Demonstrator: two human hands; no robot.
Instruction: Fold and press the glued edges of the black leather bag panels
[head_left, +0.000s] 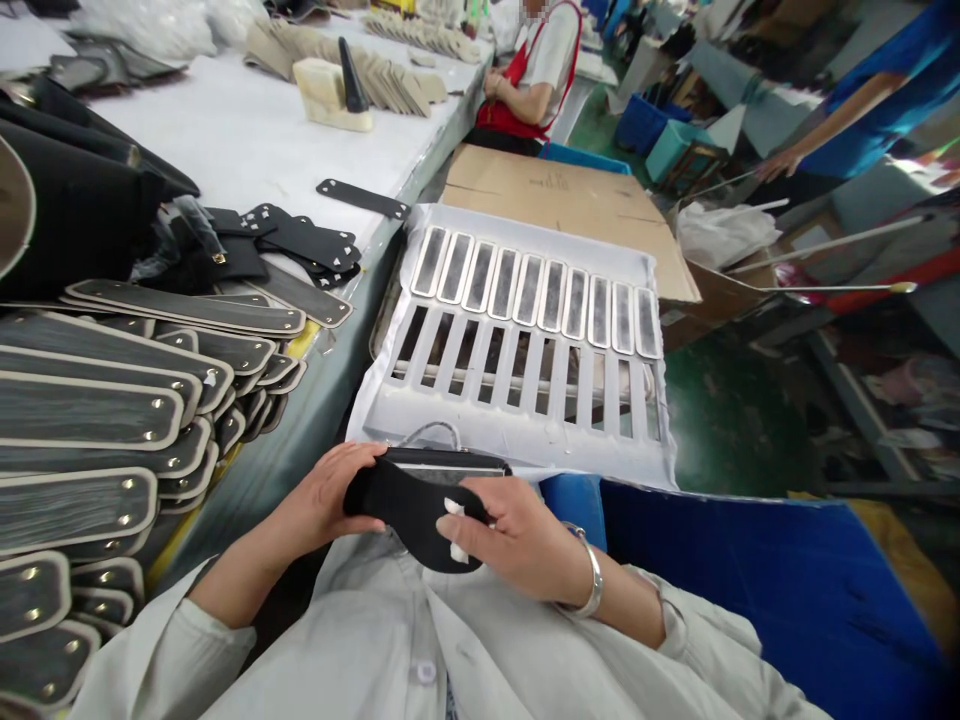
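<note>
At near centre, before the wearer's pale shirt: one black piece [409,515], curved, with white patches [457,548] at its right end, held between both hands. Left hand [337,500]: thumb on the near side, fingers over the far edge, pinching the left end. Right hand [514,530], with a silver bracelet [596,585] at the wrist: thumb pressed to the near face by the patches, fingers behind, pinching the right end.

Just beyond: a white slotted rack [510,445], its far part bearing a row of ten pale-rimmed dark strips [529,290]. Farther: a cardboard sheet [555,195]. Near right: a blue box [735,570].

To the left: a white-topped table [255,120], with stacked dark straps [90,400], pale-edged and studded; a pile of black tabs [307,245]; one lone black strip [364,198]. Far centre: a co-worker in a red apron [517,110].
</note>
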